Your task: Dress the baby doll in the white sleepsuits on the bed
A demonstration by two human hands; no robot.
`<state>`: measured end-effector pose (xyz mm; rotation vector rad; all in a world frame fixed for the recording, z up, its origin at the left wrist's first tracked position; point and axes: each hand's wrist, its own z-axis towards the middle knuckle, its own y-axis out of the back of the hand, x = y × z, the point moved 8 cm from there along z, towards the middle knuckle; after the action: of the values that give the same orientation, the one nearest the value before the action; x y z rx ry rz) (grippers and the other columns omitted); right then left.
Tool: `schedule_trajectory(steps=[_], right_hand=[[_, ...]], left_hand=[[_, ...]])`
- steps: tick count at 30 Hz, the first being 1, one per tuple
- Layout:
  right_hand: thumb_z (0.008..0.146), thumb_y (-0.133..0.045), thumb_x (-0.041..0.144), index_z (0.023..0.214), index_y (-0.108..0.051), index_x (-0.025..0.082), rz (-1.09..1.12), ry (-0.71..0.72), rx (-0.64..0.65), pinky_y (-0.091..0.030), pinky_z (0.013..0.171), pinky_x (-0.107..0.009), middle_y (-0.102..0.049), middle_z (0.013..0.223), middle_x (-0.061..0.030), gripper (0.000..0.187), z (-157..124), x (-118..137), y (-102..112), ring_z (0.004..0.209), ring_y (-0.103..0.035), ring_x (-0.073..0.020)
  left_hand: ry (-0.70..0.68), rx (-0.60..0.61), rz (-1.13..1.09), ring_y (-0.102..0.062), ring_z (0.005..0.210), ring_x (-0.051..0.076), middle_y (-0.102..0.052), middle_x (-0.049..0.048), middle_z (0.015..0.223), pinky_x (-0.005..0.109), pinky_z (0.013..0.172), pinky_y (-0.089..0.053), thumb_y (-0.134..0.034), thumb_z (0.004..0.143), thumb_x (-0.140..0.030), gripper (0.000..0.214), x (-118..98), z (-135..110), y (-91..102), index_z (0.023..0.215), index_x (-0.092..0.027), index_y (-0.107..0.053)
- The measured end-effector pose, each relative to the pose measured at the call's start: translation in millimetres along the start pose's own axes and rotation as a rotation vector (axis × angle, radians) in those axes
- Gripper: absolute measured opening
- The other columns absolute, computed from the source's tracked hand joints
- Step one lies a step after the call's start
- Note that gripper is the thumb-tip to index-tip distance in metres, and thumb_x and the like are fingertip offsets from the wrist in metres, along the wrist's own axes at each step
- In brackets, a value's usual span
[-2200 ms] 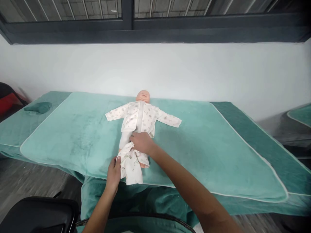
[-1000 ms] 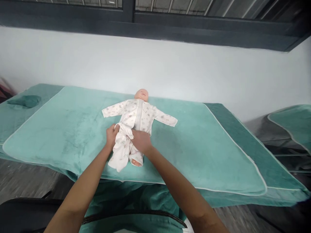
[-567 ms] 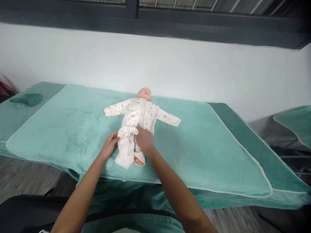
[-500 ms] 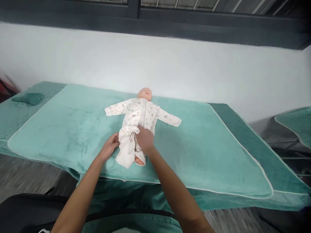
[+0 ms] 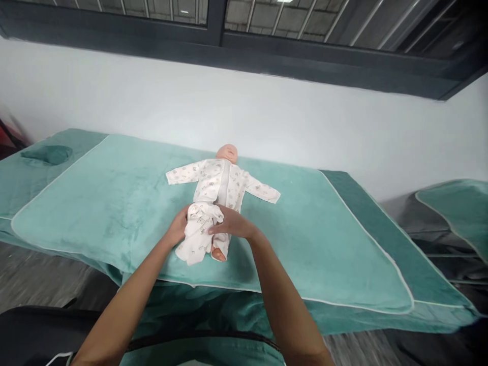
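Note:
A baby doll [image 5: 226,151] lies on its back on a light teal towel [image 5: 114,203], head toward the wall. It wears a white printed top [image 5: 221,184] with sleeves spread out, and white printed trousers [image 5: 196,236] bunched about its legs. One bare foot [image 5: 217,253] shows at the bottom. My left hand [image 5: 177,230] grips the left side of the trousers' waist. My right hand [image 5: 232,224] grips the right side of the trousers at the doll's hip, fingers curled on the cloth.
The towel covers a darker teal bed [image 5: 354,198] against a white wall. A small dark green folded cloth [image 5: 48,153] lies at the far left. Another teal-covered bed [image 5: 457,208] stands at the right. A black chair back [image 5: 34,330] is at lower left.
Both hands have drawn the trousers from the doll's feet up its legs toward the waist. The left hand went from the trouser hem to the waist; the right hand shifted slightly lower.

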<state>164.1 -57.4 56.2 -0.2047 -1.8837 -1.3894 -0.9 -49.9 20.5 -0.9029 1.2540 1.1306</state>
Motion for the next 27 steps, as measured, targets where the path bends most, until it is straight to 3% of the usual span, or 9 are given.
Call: schedule_trajectory(steps=[3,6,9,12,15,19,22,27], right_hand=[[0.077,-0.080,0.044,0.140,-0.055,0.028,-0.017,0.014,0.053,-0.049,0.095,-0.035,-0.067,0.134,-0.0046,0.070,0,2,-2,0.120,-0.063,-0.0292],[0.082,-0.075,0.042,0.129,-0.063,0.027,-0.204,-0.021,0.064,-0.049,0.089,-0.032,-0.069,0.129,-0.0042,0.051,7,-3,-9,0.118,-0.064,-0.0292],[0.089,-0.064,0.038,0.114,-0.068,0.025,-0.373,-0.065,0.009,-0.047,0.080,-0.029,-0.073,0.118,-0.0051,0.029,14,-6,-15,0.108,-0.067,-0.0278],[0.094,-0.055,0.036,0.109,-0.067,0.024,-0.432,-0.105,-0.085,-0.044,0.076,-0.029,-0.074,0.109,-0.0051,0.022,17,-6,-15,0.101,-0.069,-0.0263],[0.097,-0.050,0.037,0.110,-0.065,0.025,-0.405,-0.123,-0.138,-0.043,0.076,-0.029,-0.074,0.110,-0.0046,0.023,17,-4,-15,0.103,-0.068,-0.0261],[0.097,-0.052,0.040,0.116,-0.065,0.027,-0.355,-0.119,-0.137,-0.045,0.080,-0.030,-0.074,0.114,-0.0044,0.026,16,-1,-16,0.107,-0.067,-0.0267],[0.095,-0.054,0.038,0.119,-0.065,0.027,-0.326,-0.110,-0.133,-0.047,0.081,-0.031,-0.074,0.117,-0.0045,0.028,16,-1,-16,0.107,-0.068,-0.0273],[0.091,-0.058,0.037,0.125,-0.064,0.027,-0.238,-0.066,-0.104,-0.050,0.083,-0.033,-0.073,0.123,-0.0038,0.036,10,-2,-14,0.111,-0.067,-0.0293]], left_hand=[[0.056,-0.096,0.055,-0.067,0.109,0.030,-0.072,0.0114,0.121,0.043,0.100,-0.051,-0.076,0.064,-0.024,0.057,12,4,6.4,0.121,-0.017,-0.067],[0.092,-0.193,0.106,-0.067,0.104,0.028,-0.073,0.0102,0.113,0.039,0.095,-0.051,-0.070,0.065,-0.020,0.048,24,14,14.8,0.113,-0.017,-0.069],[0.079,-0.280,0.177,-0.067,0.100,0.027,-0.074,0.0099,0.106,0.039,0.092,-0.050,-0.064,0.069,-0.020,0.033,27,26,22.3,0.102,-0.017,-0.070],[0.099,-0.356,0.237,-0.065,0.099,0.027,-0.073,0.0109,0.107,0.040,0.092,-0.048,-0.062,0.073,-0.021,0.030,26,26,26.3,0.102,-0.017,-0.068],[0.178,-0.397,0.196,-0.064,0.100,0.028,-0.072,0.0131,0.110,0.041,0.091,-0.048,-0.063,0.079,-0.028,0.031,30,1,25.0,0.107,-0.016,-0.066],[0.383,-0.328,-0.052,-0.066,0.097,0.028,-0.073,0.0116,0.106,0.037,0.085,-0.049,-0.066,0.084,-0.049,0.044,43,-53,10.9,0.112,-0.015,-0.067],[0.499,-0.266,-0.284,-0.068,0.100,0.027,-0.075,0.0098,0.106,0.033,0.082,-0.050,-0.072,0.081,-0.053,0.050,44,-84,-7.1,0.117,-0.018,-0.068],[0.535,-0.222,-0.689,-0.070,0.098,0.027,-0.075,0.0117,0.106,0.033,0.081,-0.054,-0.079,0.078,-0.042,0.045,41,-91,-37.3,0.114,-0.017,-0.070]])
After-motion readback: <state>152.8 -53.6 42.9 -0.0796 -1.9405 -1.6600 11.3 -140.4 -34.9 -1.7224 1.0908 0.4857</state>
